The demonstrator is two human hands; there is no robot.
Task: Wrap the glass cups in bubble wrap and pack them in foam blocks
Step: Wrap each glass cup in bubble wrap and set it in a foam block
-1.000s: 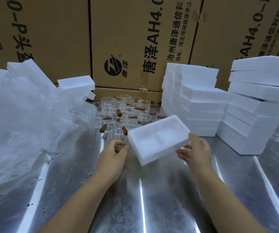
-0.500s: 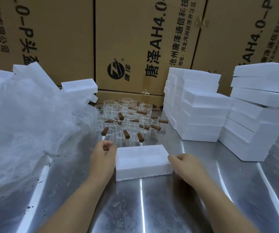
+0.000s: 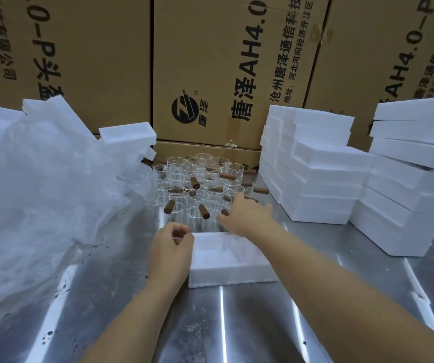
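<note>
A white foam block (image 3: pixel 226 260) with a hollow top lies flat on the steel table in front of me. My left hand (image 3: pixel 170 251) rests at its left edge, fingers curled, holding nothing I can see. Over the block's far edge my right hand (image 3: pixel 246 214) stretches with spread fingers to the cluster of clear glass cups with brown wooden handles (image 3: pixel 197 184); its fingertips are at the nearest cups. A big heap of bubble wrap (image 3: pixel 45 195) lies at the left.
Two tall stacks of foam blocks stand at the right (image 3: pixel 312 174) and far right (image 3: pixel 414 176). More foam pieces (image 3: pixel 128 133) sit behind the bubble wrap. Printed cardboard cartons (image 3: pixel 210 61) wall off the back. The steel table (image 3: pixel 223 323) shows bare metal near me.
The foam block went from held in the air to lying flat on the table. My right hand left it and moved forward to the cups. My left hand stayed at the block's left edge.
</note>
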